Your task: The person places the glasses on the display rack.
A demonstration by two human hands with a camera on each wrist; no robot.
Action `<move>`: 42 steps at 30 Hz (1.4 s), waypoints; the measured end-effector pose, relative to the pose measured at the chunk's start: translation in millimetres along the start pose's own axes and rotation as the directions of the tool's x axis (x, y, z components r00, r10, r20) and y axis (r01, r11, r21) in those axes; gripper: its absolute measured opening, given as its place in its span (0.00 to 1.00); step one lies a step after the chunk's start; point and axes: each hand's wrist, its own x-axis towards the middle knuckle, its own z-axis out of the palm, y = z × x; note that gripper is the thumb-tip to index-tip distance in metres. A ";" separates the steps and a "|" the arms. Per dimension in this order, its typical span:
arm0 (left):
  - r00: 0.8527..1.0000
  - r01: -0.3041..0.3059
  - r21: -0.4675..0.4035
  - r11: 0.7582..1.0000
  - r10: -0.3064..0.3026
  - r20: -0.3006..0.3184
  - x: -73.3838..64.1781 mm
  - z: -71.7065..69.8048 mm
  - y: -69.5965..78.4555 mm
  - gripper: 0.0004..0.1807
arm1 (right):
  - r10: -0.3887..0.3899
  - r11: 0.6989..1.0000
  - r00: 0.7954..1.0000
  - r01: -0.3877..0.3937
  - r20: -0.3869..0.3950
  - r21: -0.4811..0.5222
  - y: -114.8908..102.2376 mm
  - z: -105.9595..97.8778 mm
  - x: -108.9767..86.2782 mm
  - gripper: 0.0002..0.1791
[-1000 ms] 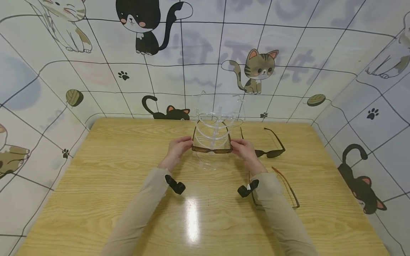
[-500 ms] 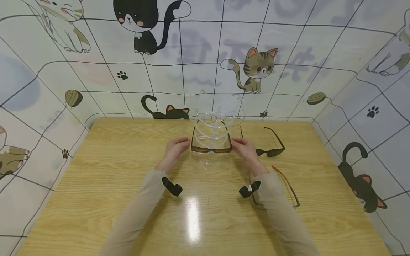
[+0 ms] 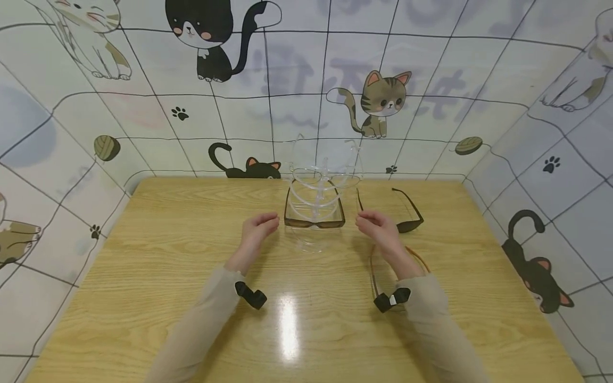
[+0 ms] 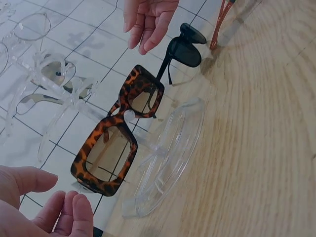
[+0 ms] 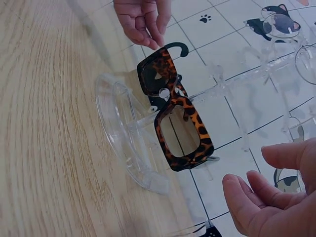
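Observation:
Tortoiseshell sunglasses (image 3: 314,224) rest on a lower tier of a clear display stand (image 3: 311,247), lenses facing me and temples running back. My left hand (image 3: 256,234) is just left of them, thumb and fingers apart from the frame with nothing between them. On the other side, my right hand (image 3: 383,233) hovers with relaxed fingers, a gap showing between it and the sunglasses. Both wrist views show the mottled brown frame (image 4: 81,165) sitting on the stand by its bridge, free of either hand. Thin-rimmed glasses (image 3: 346,182) sit on the stand's top tier.
Black sunglasses (image 3: 409,226) lie on the wooden table (image 3: 158,266), partly behind my right hand. Glasses with orange-brown temples (image 3: 417,257) lie nearer me, mostly covered by my right forearm. A cat-patterned wall (image 3: 297,117) stands close behind the stand.
Both hands have come off the tortoiseshell sunglasses and moved outward, left hand to the left, right hand to the right and toward me. The sunglasses stay on the stand.

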 end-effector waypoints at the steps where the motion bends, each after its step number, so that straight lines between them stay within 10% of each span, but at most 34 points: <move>1: 1.000 -0.009 0.007 1.000 0.009 0.000 -2.0 1.0 -0.6 0.17 | -0.009 1.000 1.000 0.009 0.003 -0.005 -0.3 -1.7 -2.7 0.24; 42: 0.941 -0.120 0.034 0.992 0.102 0.324 -49.8 89.0 -40.6 0.13 | -0.063 0.998 0.994 0.061 -0.084 -0.017 25.3 -72.6 -84.7 0.21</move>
